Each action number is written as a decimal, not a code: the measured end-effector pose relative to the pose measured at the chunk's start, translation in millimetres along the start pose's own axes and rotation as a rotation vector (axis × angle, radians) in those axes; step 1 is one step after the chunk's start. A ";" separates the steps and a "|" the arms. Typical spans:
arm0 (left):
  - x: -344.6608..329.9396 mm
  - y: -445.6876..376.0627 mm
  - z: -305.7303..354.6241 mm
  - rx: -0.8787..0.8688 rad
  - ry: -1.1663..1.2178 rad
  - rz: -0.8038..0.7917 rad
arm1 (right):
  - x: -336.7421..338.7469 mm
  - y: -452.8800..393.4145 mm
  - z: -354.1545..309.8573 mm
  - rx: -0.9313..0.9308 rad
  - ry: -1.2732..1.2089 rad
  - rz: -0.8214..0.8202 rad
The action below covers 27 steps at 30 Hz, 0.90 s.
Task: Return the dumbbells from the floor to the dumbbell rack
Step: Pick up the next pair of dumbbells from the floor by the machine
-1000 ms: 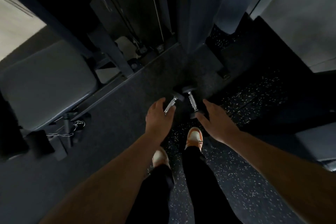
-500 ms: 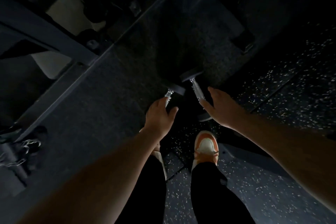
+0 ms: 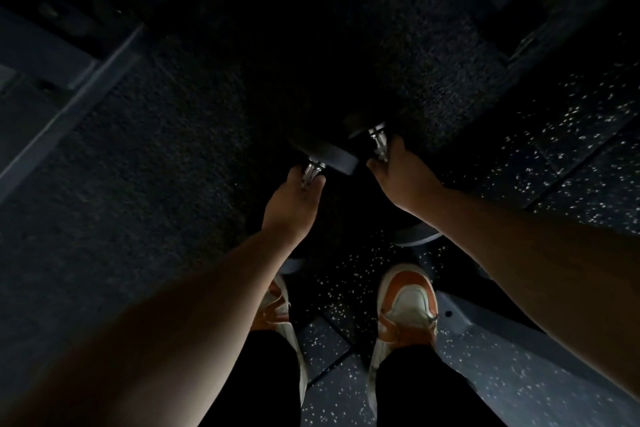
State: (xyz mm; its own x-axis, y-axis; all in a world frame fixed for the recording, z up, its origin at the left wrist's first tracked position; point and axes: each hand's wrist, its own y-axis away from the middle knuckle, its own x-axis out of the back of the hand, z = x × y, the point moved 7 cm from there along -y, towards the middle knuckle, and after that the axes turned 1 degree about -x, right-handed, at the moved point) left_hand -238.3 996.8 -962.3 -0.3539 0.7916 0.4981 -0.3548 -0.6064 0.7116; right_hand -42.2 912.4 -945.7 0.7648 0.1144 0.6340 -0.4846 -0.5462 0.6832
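Two black dumbbells with chrome handles lie side by side on the dark floor ahead of my feet. My left hand [image 3: 294, 201] is wrapped around the handle of the left dumbbell [image 3: 329, 154], whose far head shows just beyond my fingers. My right hand [image 3: 401, 173] is closed over the handle of the right dumbbell [image 3: 377, 137]; its near head [image 3: 417, 237] shows under my wrist. Both dumbbells rest on the floor as far as I can tell. No dumbbell rack is in view.
My two orange-and-white shoes [image 3: 407, 305] stand on speckled rubber flooring [image 3: 554, 149] just behind the dumbbells. A dark carpet-like mat [image 3: 173, 149] covers the floor ahead. A machine frame beam [image 3: 69, 90] runs diagonally at the left.
My view has dropped closer to the floor. Both hands went from open and hovering over the dumbbells to closed around their handles.
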 end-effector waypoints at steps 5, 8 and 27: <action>1.5 0.7 0.6 0.009 0.014 0.010 | -2.7 -4.2 6.1 -0.044 -0.177 -0.010; 2.9 0.2 1.0 0.052 0.026 -0.002 | -2.1 -3.3 7.7 -0.053 -0.228 -0.034; 105.5 200.8 108.1 0.220 0.401 0.114 | 133.4 195.8 -42.1 -0.096 -0.472 0.088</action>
State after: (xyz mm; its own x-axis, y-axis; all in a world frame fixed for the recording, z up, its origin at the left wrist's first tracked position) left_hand -253.4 966.6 -713.3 -0.7015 0.6030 0.3798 -0.1174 -0.6235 0.7729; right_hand -53.0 855.7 -712.1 0.8177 -0.3293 0.4721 -0.5756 -0.4559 0.6789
